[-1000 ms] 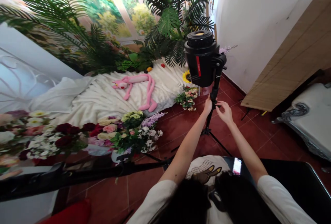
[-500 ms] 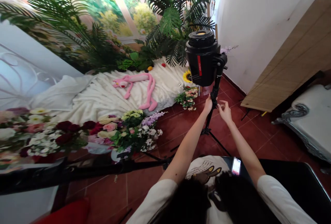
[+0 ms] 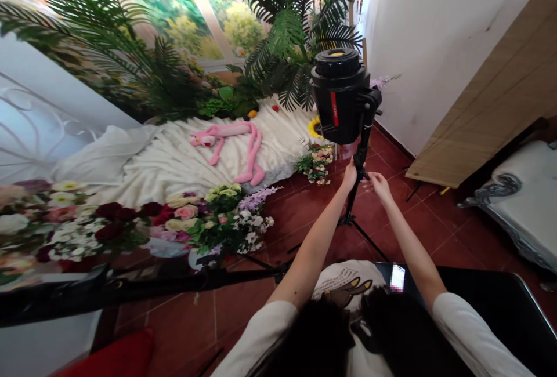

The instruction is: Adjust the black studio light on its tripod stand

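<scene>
A black studio light (image 3: 342, 95) with a red stripe stands upright on a black light stand (image 3: 351, 200). My left hand (image 3: 350, 175) is wrapped round the stand's pole just below the light. On the pole's right side, my right hand (image 3: 379, 187) has its fingers drawn together at a small knob or lever (image 3: 364, 174); the fingertips are slightly blurred. The stand's legs spread over the red tiles below my hands.
A pink plush toy (image 3: 251, 156) lies on a white blanket (image 3: 169, 162) at the left. Flowers (image 3: 185, 214) line its near edge. A black boom (image 3: 174, 284) crosses the lower left. A wooden panel (image 3: 478, 93) and white sofa (image 3: 517, 209) stand right.
My right hand's fingers have come closer together and moved in to the knob. The light has shifted very slightly to the left. My left hand stays on the pole.
</scene>
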Motion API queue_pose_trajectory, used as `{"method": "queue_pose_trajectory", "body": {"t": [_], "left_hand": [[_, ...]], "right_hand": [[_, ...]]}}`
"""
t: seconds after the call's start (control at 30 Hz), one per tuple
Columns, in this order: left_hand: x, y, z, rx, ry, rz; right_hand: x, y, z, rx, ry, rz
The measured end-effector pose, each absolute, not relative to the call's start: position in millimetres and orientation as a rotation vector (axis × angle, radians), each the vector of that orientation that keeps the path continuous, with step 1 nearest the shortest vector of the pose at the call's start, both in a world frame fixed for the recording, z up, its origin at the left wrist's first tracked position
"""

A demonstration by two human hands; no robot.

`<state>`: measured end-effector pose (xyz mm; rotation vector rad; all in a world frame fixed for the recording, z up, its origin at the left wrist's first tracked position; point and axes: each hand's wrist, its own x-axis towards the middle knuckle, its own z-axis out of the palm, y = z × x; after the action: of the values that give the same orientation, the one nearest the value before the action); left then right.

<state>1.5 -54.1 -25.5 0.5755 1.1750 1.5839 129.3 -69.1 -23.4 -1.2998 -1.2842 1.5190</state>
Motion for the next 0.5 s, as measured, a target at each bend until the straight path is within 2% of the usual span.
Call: {"method": "queue_pose_trajectory", "body": {"t": [0.17,0.37,0.5], "left_hand": [[3.6,-58.7,-16.1,0.535,1.161,1.599],[2.8,-58.4,-16.5,0.557,1.17,1.591],[1.8,-56.2,-21.6,0.579,1.168,1.583]], "right_hand": [[142.0,-79.0,-28.6,-1.302,-1.956,0.765],[145.0,-74.0,-21.6,-1.349,-2.177,0.44],[141.6,-66.9,-21.6,-1.387,-2.205,0.359]]}}
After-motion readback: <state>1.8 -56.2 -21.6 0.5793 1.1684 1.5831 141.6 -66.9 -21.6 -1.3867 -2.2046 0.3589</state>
